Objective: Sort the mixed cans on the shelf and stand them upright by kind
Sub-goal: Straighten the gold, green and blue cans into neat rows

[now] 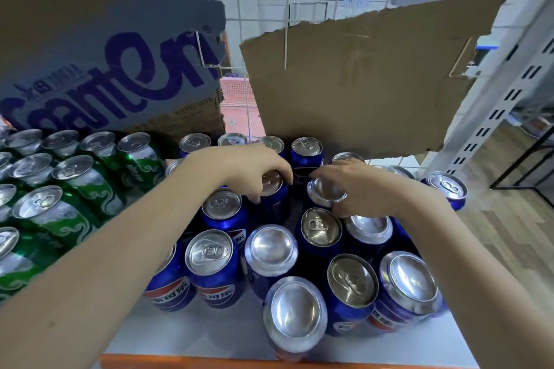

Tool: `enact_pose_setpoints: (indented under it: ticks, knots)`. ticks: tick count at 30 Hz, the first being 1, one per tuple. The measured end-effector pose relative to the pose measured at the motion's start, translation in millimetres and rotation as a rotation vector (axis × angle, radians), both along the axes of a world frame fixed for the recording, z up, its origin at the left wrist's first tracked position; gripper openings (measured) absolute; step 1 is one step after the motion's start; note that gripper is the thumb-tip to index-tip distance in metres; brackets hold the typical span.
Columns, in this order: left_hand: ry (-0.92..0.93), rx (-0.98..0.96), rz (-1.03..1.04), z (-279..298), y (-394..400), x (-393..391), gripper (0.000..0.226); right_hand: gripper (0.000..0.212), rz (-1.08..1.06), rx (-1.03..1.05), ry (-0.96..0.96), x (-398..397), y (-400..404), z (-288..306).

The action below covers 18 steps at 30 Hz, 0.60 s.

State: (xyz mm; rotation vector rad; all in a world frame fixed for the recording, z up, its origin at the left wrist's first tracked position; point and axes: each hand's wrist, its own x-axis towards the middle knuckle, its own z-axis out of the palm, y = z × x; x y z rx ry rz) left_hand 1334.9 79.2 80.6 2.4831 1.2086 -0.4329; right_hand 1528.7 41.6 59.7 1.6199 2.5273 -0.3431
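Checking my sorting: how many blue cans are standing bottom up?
5 blue cans: front centre, front right, middle, one below the right hand, one in its grip. Hands may hide others.

blue cans (212,266): about 19 | green cans (57,216): about 12 | hands (251,171): 2

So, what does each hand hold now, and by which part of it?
The left hand grips a blue can by its top rim. The right hand grips another blue can by its upper end, which is tilted.
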Motion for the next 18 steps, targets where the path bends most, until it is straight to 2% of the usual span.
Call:
enact_pose_setpoints:
  ticks: [3, 5, 9, 11, 14, 18]
  knots:
    - [-0.037, 0.065, -0.037, -5, 7, 6, 0.054, 0.064, 0.010, 0.003, -0.008, 0, 1, 0]
    - [-0.038, 0.102, -0.048, -2, 6, 11, 0.053, 0.069, 0.008, -0.003, -0.003, 0, 2, -1]
    - [-0.180, 0.144, 0.033, -5, 2, 12, 0.028, 0.079, 0.005, -0.020, -0.033, -1, 3, -2]
    - [-0.189, 0.255, 0.106, -14, 0, 10, 0.042, 0.083, 0.006, -0.028, -0.047, -2, 4, 0]
    - [-0.059, 0.402, 0.233, -29, -5, 11, 0.067, 0.077, 0.000, -0.033, -0.012, -1, 6, 0]
    - [-0.075, 0.351, 0.209, -33, 0, 5, 0.061, 0.070, -0.019, -0.004, 0.061, 2, 5, -1]
